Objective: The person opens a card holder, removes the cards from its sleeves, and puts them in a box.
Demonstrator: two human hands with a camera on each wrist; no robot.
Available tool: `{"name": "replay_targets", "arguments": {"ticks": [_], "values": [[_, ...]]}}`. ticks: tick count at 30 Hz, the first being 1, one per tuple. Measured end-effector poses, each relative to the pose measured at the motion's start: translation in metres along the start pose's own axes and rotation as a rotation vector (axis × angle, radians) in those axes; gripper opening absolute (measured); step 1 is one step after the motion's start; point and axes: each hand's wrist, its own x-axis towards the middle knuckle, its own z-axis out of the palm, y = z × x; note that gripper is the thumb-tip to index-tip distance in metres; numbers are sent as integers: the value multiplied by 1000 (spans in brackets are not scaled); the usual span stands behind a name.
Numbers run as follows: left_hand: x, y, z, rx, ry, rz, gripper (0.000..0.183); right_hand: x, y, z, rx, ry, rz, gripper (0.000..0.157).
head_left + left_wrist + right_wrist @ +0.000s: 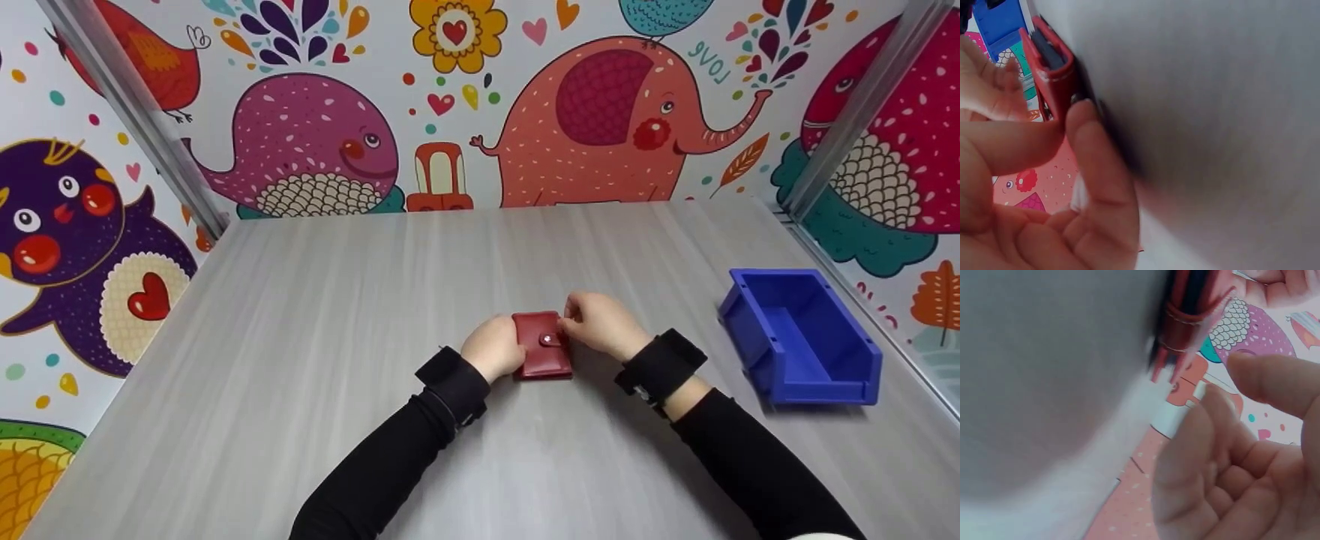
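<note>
A small red wallet (pixel 538 361) with a strap and snap button lies near the middle of the table, its strap closed across the right side. My left hand (pixel 493 349) pinches its left edge between thumb and fingers, as the left wrist view shows on the wallet (pixel 1060 90). Just off the opposite edge is my right hand (pixel 604 326), beside the strap. In the right wrist view its thumb and loosely curled fingers (pixel 1185 467) stand apart with nothing between them, below the strap side of the wallet (pixel 1182 334).
A blue plastic bin (pixel 825 391) stands on the right side of the grey wood-grain table (pixel 300 300). Printed panels with cartoon animals (pixel 600 127) rise at the back and both sides. Black bands (pixel 660 367) circle both wrists.
</note>
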Motion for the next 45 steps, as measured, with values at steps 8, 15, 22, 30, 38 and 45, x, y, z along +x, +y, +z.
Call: {"name": "replay_targets", "arguments": {"ticks": [8, 15, 22, 30, 38, 45], "values": [[2, -2, 1, 5, -5, 8, 17, -1, -13, 10, -134, -19, -86, 23], [2, -2, 0, 6, -14, 19, 14, -2, -17, 17, -181, -33, -99, 27], [3, -3, 1, -1, -3, 33, 13, -2, -18, 22, -229, -17, -116, 33], [3, -4, 1, -20, -9, 39, 16, -5, -20, 24, -246, 11, -118, 23], [3, -6, 1, -34, -10, 45, 11, -3, -18, 26, -218, 12, -211, 15], [3, -3, 0, -31, -35, 30, 1, 3, -9, 21, -140, -56, -234, 15]]}}
